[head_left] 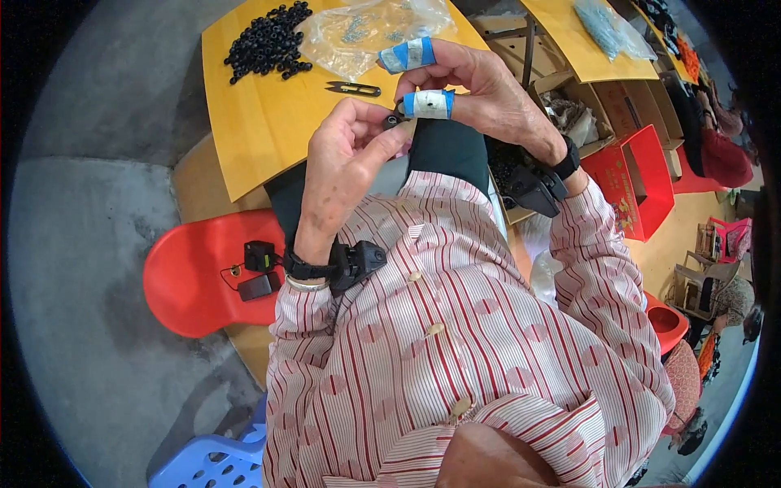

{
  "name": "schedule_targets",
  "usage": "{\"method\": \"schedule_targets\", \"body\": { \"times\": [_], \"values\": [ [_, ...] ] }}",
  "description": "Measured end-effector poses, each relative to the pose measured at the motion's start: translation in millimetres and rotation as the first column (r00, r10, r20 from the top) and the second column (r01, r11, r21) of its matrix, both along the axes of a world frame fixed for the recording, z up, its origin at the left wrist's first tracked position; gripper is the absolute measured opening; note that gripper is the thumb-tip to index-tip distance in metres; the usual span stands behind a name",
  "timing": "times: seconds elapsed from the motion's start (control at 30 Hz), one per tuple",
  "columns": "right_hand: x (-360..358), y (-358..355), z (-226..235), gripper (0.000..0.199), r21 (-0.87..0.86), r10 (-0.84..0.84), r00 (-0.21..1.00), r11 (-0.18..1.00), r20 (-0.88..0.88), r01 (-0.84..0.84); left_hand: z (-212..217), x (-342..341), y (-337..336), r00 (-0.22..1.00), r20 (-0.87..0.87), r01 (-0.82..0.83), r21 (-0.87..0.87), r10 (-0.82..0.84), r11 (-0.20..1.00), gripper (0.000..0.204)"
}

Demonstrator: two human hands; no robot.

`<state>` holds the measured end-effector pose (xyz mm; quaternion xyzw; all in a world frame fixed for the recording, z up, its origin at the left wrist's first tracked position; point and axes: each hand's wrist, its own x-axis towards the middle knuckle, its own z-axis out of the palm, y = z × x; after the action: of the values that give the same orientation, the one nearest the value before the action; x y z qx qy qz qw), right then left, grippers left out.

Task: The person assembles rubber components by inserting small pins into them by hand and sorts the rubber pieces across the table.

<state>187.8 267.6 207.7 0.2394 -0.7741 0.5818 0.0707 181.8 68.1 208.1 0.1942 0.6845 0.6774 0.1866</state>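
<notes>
Between the thumb and fingers of my left hand [342, 167] is a small black ring-shaped part [391, 121] with a lighter centre, held above my lap at the table's near edge. My right hand [496, 102] meets it from the right, its thumb and a finger wrapped in blue and white tape. The taped tip nearer me is closed in beside the part. What else the right fingers grip is hidden. Just beyond my left hand, black thread snips [355, 89] lie on the yellow table [260, 142].
A pile of black ring-shaped parts [267, 45] and a clear plastic bag [350, 41] of small metallic pieces cover the table's far side. Red stool [187, 276] at left carries small black devices. Cardboard boxes [590, 98] and a red box [630, 183] stand right. Other people sit far right.
</notes>
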Motion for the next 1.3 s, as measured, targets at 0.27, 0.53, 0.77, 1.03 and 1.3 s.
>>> {"method": "schedule_targets", "body": {
  "times": [0.27,0.53,0.77,1.03,1.3],
  "values": [
    [-0.4,-1.8,10.9,0.031,0.169,-0.008,0.995,0.985,-0.1,0.025,-1.0,-2.5,-0.4,1.0,0.01,0.009,0.015,-0.009,1.0,0.025],
    [-0.1,-1.1,12.0,0.02,0.293,0.009,0.974,0.954,-0.225,0.059,-1.9,-2.3,1.5,1.0,-0.008,-0.003,-0.024,0.003,1.0,0.028],
    [-2.3,-1.3,9.7,0.027,0.284,0.002,0.962,0.956,-0.273,0.078,-0.6,-2.5,0.4,1.0,0.006,-0.019,-0.028,0.019,0.999,0.025],
    [-0.5,-3.1,18.7,0.031,0.333,0.028,0.951,0.939,-0.307,0.08,4.1,2.8,1.9,0.993,-0.097,-0.079,-0.082,0.071,0.994,0.021],
    [-0.8,-4.8,21.3,0.033,0.379,0.029,0.952,0.92,-0.305,0.094,7.2,4.6,3.1,0.975,-0.199,-0.129,-0.141,0.099,0.982,0.02]
  ]
}}
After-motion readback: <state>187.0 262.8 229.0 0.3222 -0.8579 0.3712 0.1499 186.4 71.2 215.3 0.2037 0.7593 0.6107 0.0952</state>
